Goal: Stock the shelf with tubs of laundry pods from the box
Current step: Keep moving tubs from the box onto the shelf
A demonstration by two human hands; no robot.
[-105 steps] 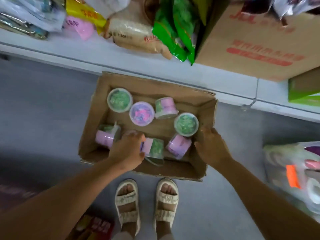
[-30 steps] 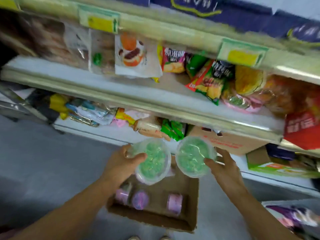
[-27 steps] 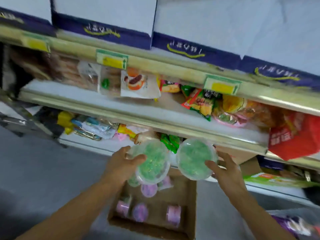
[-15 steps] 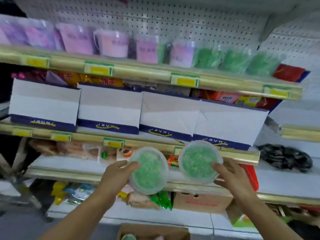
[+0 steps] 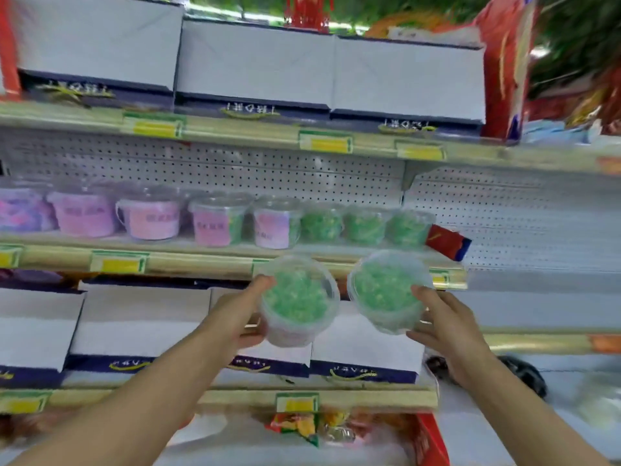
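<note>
left hand (image 5: 235, 314) fingers wrapped round a clear tub of green pods (image 5: 297, 301), held up at 6 o'clock of the shelf (image 5: 201, 260) | right hand (image 5: 447, 326) fingers closed on a second green tub (image 5: 386, 290), beside the first, not touching | shelf row: pink tubs (image 5: 151, 218) toward 9 o'clock, green tubs (image 5: 364, 223) toward 3 o'clock

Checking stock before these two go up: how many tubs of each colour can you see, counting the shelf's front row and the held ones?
Held green tubs: 2
Green tubs on shelf: 3
Pink-labelled or purple tubs on shelf: 5
Total: 10
</note>
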